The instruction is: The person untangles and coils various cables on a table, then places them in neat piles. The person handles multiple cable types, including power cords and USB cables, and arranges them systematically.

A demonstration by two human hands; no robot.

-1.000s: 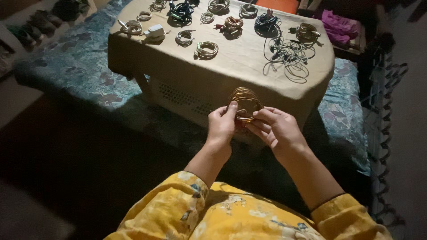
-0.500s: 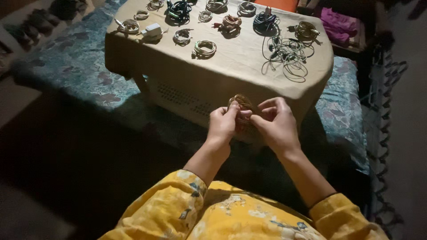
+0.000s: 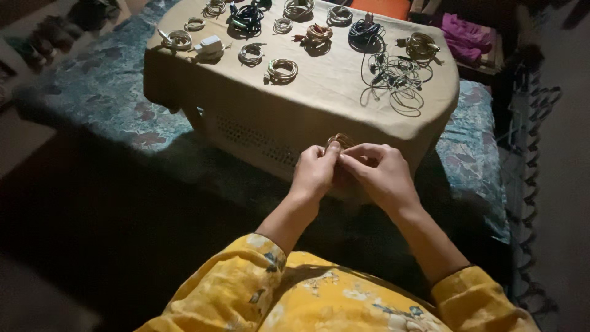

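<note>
**Both hands pinching a gold cable coil at the table's near edge**

At ten o'clock a blue floral bedcover (image 3: 104,92) is lying under the cloth-covered table (image 3: 319,101). Along the table's far-left side a pale cable coil (image 3: 177,39) is sitting just beside a white charger block (image 3: 209,44). Moving right, a cream cable coil (image 3: 282,69) is resting alone toward the middle, with a dark cable bundle (image 3: 247,16) at twelve o'clock. Further right, a loose white tangle of wire (image 3: 398,80) is spreading toward the near-right corner, and a brass-coloured coil (image 3: 423,44) is lying at one o'clock beyond it. A pink cloth (image 3: 468,32) is showing at the far right, off the table.

The left hand (image 3: 314,175) and right hand (image 3: 381,175) are meeting at centre, fingertips pressed close together and pinching the gold cable coil (image 3: 340,141). The coil is being held just in front of the table's near edge, well apart from the laid-out cables. Only its top arc is showing above the fingers; the hands are hiding the rest, so its axis cannot be told. Yellow floral sleeves (image 3: 258,289) are filling six o'clock.
</note>
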